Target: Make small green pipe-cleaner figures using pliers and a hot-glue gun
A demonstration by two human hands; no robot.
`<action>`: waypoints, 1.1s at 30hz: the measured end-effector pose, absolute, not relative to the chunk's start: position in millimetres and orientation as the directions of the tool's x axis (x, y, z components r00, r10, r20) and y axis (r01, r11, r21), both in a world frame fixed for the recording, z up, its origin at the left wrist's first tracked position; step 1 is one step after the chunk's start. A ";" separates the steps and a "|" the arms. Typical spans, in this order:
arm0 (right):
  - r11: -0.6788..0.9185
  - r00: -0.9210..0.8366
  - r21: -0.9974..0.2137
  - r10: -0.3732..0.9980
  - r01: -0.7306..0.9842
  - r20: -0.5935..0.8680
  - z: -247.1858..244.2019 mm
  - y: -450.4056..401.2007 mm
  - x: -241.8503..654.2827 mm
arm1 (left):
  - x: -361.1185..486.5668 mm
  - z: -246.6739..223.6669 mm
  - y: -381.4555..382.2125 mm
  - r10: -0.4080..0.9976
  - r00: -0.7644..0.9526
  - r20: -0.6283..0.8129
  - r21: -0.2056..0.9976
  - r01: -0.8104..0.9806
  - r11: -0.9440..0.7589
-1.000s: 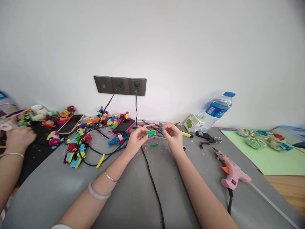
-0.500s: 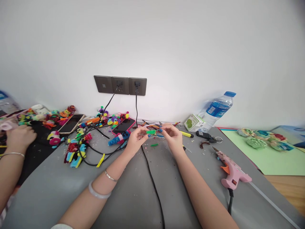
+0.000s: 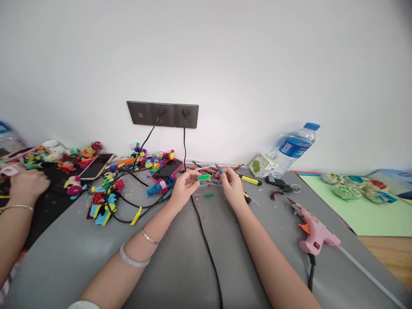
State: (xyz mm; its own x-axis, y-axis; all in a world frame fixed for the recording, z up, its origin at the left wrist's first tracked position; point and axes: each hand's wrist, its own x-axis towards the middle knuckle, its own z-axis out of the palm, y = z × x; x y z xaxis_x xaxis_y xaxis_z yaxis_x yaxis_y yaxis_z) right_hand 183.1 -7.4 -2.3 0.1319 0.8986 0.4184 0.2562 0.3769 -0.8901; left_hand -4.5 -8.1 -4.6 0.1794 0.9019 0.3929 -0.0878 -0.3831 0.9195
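Observation:
Just short of the wall, my left hand (image 3: pixel 185 189) pinches a short, fuzzy green pipe cleaner piece (image 3: pixel 204 177) between thumb and fingertips. My right hand (image 3: pixel 231 186) is to its right, thumb and fingers closed together; what they hold, if anything, is too small to make out. A small gap separates it from the green piece. Below, a second green pipe cleaner piece (image 3: pixel 208 195) lies on the grey table. Thin coloured strips lie behind my hands, with a pointed grey tip (image 3: pixel 217 166) showing above my right fingers.
A pink glue gun (image 3: pixel 313 234) lies right, near car keys (image 3: pixel 277 184). A yellow cutter (image 3: pixel 251 180), a small box (image 3: pixel 262 165) and a tilted water bottle (image 3: pixel 296 146) stand behind. Pipe cleaner figures (image 3: pixel 102 201), phones and black cables fill the left. Another person's hand (image 3: pixel 29 187) is far left.
My right hand has drawn slightly to the right, widening the gap from the green piece. My left hand keeps its pinch almost in place.

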 end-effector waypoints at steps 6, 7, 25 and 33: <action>0.387 0.101 -0.889 0.902 0.245 0.420 -2.8 -5.9 182.3 | -4.9 -4.1 -8.7 0.899 0.189 0.396 0.918 -0.060 -0.392; 0.405 0.065 -0.888 0.902 0.221 0.427 -0.8 -7.2 181.4 | -4.8 -4.2 -8.8 0.898 0.187 0.397 0.917 -0.059 -0.394; 0.447 -0.107 -0.892 0.892 0.069 0.438 4.4 -12.2 175.7 | -2.5 -0.8 -10.2 0.904 0.223 0.364 0.931 -0.098 -0.350; 0.410 -0.111 -0.912 0.907 -0.003 0.407 5.8 -11.7 176.0 | -2.8 -2.4 -8.6 0.913 0.214 0.349 0.937 -0.106 -0.333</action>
State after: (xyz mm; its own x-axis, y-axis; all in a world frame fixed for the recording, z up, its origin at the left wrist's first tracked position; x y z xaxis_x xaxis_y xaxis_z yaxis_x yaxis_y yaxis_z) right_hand 176.0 -11.7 5.8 -0.1109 0.9065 0.4073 -0.0032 0.4095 -0.9123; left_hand -2.8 -8.6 -2.4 0.2139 0.9126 0.3485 -0.1059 -0.3330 0.9369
